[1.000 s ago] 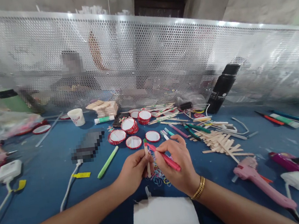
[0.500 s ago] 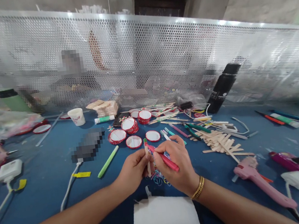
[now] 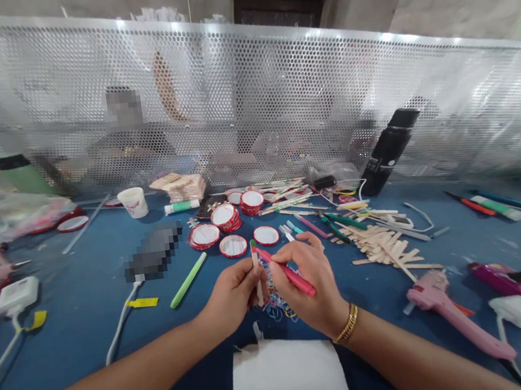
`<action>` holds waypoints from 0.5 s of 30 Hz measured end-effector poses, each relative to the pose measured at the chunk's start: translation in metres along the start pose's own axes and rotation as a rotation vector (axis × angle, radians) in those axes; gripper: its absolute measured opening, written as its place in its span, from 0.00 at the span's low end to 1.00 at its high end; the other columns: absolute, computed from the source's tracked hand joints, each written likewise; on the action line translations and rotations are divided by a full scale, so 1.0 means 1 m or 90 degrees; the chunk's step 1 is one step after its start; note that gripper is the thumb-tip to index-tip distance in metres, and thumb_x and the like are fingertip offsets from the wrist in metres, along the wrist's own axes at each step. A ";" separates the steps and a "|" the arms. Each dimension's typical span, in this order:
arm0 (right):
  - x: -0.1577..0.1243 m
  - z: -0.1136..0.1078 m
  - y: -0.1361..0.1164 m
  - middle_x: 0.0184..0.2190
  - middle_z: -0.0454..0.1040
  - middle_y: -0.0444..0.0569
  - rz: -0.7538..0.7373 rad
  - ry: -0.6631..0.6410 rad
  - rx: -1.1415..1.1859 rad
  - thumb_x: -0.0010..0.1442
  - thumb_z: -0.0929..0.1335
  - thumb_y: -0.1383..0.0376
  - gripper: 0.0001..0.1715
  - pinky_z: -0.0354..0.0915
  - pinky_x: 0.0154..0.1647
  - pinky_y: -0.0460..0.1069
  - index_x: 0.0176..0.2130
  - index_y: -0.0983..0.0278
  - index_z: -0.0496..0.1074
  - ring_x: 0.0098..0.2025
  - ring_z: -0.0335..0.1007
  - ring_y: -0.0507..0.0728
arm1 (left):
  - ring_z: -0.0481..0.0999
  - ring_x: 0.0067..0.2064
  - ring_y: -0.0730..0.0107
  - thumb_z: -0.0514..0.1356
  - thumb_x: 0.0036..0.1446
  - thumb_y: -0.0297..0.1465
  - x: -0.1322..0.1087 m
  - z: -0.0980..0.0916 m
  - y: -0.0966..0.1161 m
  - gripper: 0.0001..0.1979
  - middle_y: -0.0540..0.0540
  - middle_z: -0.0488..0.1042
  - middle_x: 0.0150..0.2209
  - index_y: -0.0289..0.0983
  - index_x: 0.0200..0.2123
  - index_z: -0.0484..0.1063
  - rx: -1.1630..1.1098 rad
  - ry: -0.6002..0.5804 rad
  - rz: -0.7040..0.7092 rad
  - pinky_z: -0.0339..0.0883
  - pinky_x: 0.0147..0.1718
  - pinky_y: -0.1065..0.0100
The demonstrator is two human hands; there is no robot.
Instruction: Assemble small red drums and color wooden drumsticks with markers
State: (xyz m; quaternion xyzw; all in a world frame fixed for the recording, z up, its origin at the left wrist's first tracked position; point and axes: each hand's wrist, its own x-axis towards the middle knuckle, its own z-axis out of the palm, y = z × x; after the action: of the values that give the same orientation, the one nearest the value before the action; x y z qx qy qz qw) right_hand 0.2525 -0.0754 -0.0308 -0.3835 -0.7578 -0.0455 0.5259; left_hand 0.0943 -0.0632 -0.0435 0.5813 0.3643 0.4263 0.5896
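My left hand [image 3: 234, 293] pinches a wooden craft stick [image 3: 258, 284] upright; its top end is green with red just under it. My right hand [image 3: 306, 278] holds a red-pink marker [image 3: 294, 277], its tip at the coloured part of the stick. Colourful loops [image 3: 279, 306] lie on the blue table behind and between the hands. A folded white cloth [image 3: 289, 375] rests nearest to me. Beyond the hands are red-rimmed white discs [image 3: 233, 246], some stacked.
A light green marker [image 3: 188, 281] and a dark device [image 3: 153, 252] lie left. Right are piled craft sticks [image 3: 385, 246], a pink glue gun [image 3: 460, 316] and a black bottle [image 3: 391, 152]. A paper cup [image 3: 133, 203] stands at the back left, before a perforated metal screen [image 3: 276, 92].
My right hand and the marker have shifted very slightly to the right. My left hand and the stick look almost unmoved.
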 end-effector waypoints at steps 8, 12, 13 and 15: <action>0.001 0.000 0.002 0.25 0.72 0.39 0.004 0.017 -0.011 0.61 0.67 0.70 0.06 0.58 0.54 0.59 0.31 0.61 0.66 0.28 0.70 0.52 | 0.60 0.18 0.79 0.63 0.51 0.54 -0.001 -0.001 0.003 0.25 0.54 0.67 0.18 0.36 0.26 0.67 -0.006 0.016 -0.009 0.48 0.15 0.75; 0.000 0.001 0.001 0.27 0.74 0.39 -0.006 -0.010 0.015 0.61 0.67 0.69 0.05 0.56 0.56 0.59 0.33 0.61 0.67 0.30 0.72 0.51 | 0.59 0.18 0.79 0.62 0.53 0.53 -0.001 0.000 0.004 0.25 0.54 0.66 0.16 0.36 0.24 0.66 -0.014 -0.017 0.005 0.48 0.16 0.75; 0.000 0.001 0.001 0.27 0.74 0.39 -0.005 -0.014 0.016 0.61 0.67 0.69 0.05 0.56 0.56 0.59 0.33 0.61 0.67 0.30 0.72 0.51 | 0.59 0.18 0.79 0.62 0.53 0.52 -0.001 0.001 0.004 0.24 0.54 0.66 0.17 0.36 0.25 0.67 -0.013 -0.016 0.006 0.48 0.16 0.75; 0.001 0.000 0.001 0.26 0.73 0.39 -0.001 -0.008 0.007 0.61 0.67 0.69 0.05 0.56 0.55 0.58 0.32 0.61 0.67 0.29 0.71 0.51 | 0.60 0.18 0.79 0.62 0.54 0.52 0.000 0.001 0.004 0.24 0.53 0.67 0.17 0.36 0.25 0.67 -0.007 -0.006 0.005 0.49 0.16 0.75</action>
State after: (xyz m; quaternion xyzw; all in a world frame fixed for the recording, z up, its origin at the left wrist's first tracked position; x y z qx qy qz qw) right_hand 0.2530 -0.0741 -0.0309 -0.3804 -0.7615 -0.0392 0.5234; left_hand 0.0945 -0.0637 -0.0398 0.5814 0.3574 0.4278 0.5926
